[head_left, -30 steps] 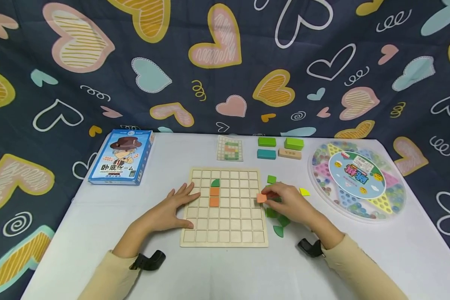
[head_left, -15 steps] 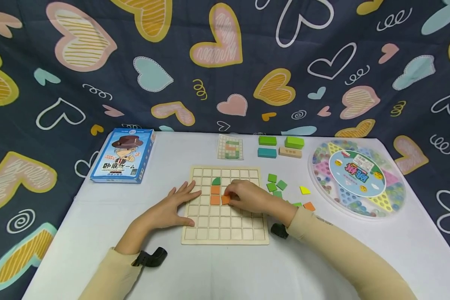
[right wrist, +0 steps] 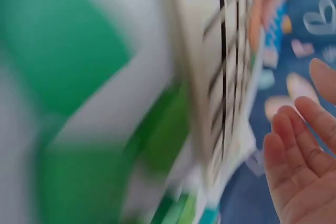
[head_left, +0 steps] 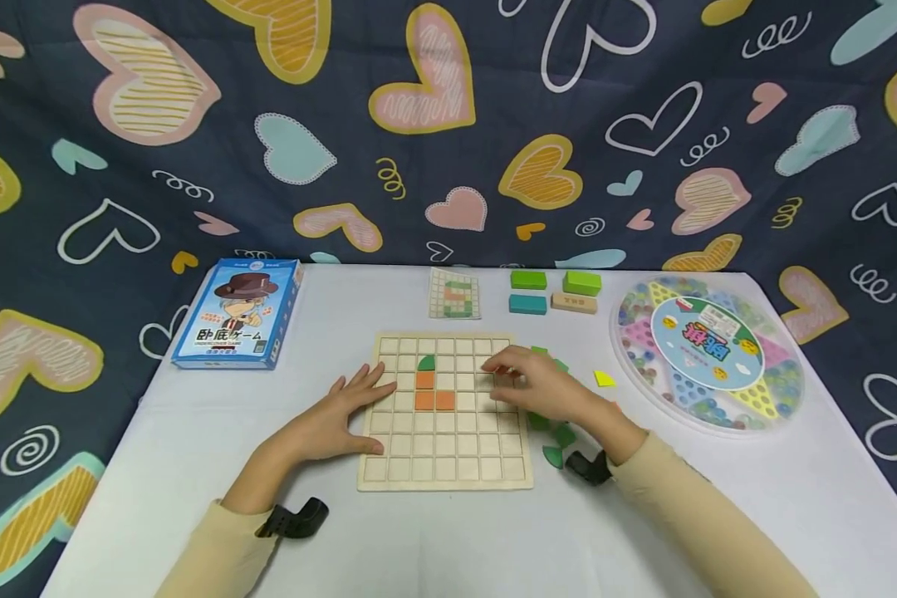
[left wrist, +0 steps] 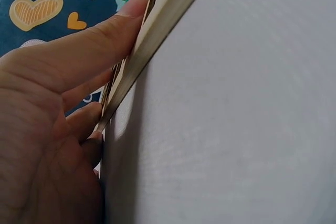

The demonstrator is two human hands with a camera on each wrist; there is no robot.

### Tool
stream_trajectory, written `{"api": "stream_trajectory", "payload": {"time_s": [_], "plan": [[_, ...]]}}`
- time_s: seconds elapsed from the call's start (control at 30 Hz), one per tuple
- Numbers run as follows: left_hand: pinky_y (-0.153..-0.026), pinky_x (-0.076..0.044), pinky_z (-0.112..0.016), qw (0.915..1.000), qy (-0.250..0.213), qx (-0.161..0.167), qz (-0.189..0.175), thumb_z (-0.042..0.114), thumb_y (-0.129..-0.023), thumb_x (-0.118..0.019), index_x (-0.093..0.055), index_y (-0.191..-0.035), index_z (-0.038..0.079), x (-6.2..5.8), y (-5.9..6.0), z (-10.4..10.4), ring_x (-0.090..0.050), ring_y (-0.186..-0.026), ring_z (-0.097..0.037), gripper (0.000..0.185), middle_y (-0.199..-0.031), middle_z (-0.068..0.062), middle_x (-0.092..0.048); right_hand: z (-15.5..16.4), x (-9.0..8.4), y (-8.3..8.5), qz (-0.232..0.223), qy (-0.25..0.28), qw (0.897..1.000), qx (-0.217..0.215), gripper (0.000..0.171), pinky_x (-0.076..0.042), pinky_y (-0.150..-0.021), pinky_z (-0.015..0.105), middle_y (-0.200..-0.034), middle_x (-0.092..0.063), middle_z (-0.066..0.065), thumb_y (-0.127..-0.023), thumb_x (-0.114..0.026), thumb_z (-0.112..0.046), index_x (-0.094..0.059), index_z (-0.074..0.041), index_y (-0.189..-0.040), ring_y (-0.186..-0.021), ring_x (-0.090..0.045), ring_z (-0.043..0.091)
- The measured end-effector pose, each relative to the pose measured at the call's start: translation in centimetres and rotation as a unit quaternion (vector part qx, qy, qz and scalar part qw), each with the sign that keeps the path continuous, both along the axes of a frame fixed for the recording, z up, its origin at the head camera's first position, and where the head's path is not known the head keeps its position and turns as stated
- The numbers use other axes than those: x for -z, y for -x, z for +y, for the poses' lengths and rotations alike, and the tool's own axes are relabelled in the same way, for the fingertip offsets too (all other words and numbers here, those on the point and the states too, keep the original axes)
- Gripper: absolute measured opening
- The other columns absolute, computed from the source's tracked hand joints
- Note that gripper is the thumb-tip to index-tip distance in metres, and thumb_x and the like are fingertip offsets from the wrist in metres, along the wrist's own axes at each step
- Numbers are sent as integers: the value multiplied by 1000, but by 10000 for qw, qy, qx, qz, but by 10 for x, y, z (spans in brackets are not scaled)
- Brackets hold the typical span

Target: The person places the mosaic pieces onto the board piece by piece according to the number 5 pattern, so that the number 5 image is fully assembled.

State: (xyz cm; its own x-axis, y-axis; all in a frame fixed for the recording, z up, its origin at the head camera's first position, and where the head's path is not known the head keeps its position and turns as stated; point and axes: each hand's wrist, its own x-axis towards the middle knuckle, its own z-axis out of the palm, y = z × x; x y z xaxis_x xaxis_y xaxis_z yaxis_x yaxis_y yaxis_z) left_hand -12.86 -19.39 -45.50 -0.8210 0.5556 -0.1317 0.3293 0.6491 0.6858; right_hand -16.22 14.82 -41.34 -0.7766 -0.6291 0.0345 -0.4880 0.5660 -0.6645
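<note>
Resting flat with fingers spread, the left hand (head_left: 340, 419) presses the grid board's (head_left: 445, 476) left edge; the right hand (head_left: 540, 387), fingers loose and holding nothing, hovers over its right edge; two orange tiles (head_left: 434, 400) sit side by side mid-board.

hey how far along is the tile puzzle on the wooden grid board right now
Early on. Done: four tiles sit on the wooden grid board, a green quarter-round tile above three orange square tiles. In hand: the left hand presses flat on the board's left edge; the right hand hovers empty over its right edge. Left: most cells are bare, and loose green tiles lie beside the board.
</note>
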Motion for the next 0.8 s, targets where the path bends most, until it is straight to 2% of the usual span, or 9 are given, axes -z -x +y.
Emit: {"api": "stream_trajectory", "payload": {"time_s": [0.13, 0.27, 0.37, 0.5, 0.57, 0.7, 0.8], "plan": [[-115, 0, -58, 10000, -61, -29, 23, 39, -69, -81, -39, -146, 14, -1, -1, -1, -4, -147, -33, 91, -159, -11, -14, 53, -1, -9, 61, 283, 9975, 641, 36, -53, -86, 42, -114, -64, 12, -86, -70, -15, -61, -3, -119, -101, -62, 27], [-115, 0, -59, 10000, -59, -1, 71, 42, -69, -81, -38, -146, 15, 1, 0, -2, -4, -147, -33, 92, -159, -11, -13, 104, 4, -22, 128, 123, 9932, 1152, 34, -53, -87, 42, -115, -65, 11, -86, -69, -11, -62, -3, -118, -103, -61, 26], [-115, 0, -59, 9999, -49, 26, 85, 43, -69, -80, -38, -146, 16, 3, 1, -1, -4, -147, -33, 92, -159, -10, -13, 132, 11, -33, 45, -147, 9897, 1421, 33, -54, -86, 38, -116, -65, 9, -86, -68, -11, -63, -4, -118, -102, -61, 22], [-115, 1, -59, 10000, -66, 50, 40, 43, -69, -80, -38, -146, 16, 3, 1, -1, -3, -147, -33, 92, -159, -11, -12, 150, 20, -42, -165, -455, 9878, 1482, 33, -52, -85, 26, -115, -65, 6, -86, -68, -11, -64, -8, -119, -99, -60, 15], [-115, 1, -59, 10000, -65, 40, 24, 43, -69, -80, -38, -146, 15, 3, 1, -1, -3, -147, -33, 93, -159, -11, -12, 153, 23, -42, -106, -525, 9891, 1372, 32, -50, -84, 23, -114, -64, 4, -85, -69, -8, -65, -10, -117, -97, -58, 12], [-115, 1, -59, 10000, -63, 25, 13, 44, -69, -80, -38, -146, 16, 3, 1, -1, -3, -147, -33, 92, -159, -10, -13, 153, 28, -39, 287, -695, 9901, 1185, 30, -49, -82, 23, -110, -62, 1, -81, -70, -1, -68, -12, -108, -95, -55, 10], [-115, 1, -58, 10000, -64, 28, 45, 44, -69, -80, -38, -146, 17, 3, 1, -1, -3, -147, -32, 92, -159, -10, -12, 152, 28, -37, 459, -891, 9875, 1216, 26, -50, -80, 26, -106, -62, 0, -81, -70, -2, -68, -13, -105, -93, -55, 10]]}}
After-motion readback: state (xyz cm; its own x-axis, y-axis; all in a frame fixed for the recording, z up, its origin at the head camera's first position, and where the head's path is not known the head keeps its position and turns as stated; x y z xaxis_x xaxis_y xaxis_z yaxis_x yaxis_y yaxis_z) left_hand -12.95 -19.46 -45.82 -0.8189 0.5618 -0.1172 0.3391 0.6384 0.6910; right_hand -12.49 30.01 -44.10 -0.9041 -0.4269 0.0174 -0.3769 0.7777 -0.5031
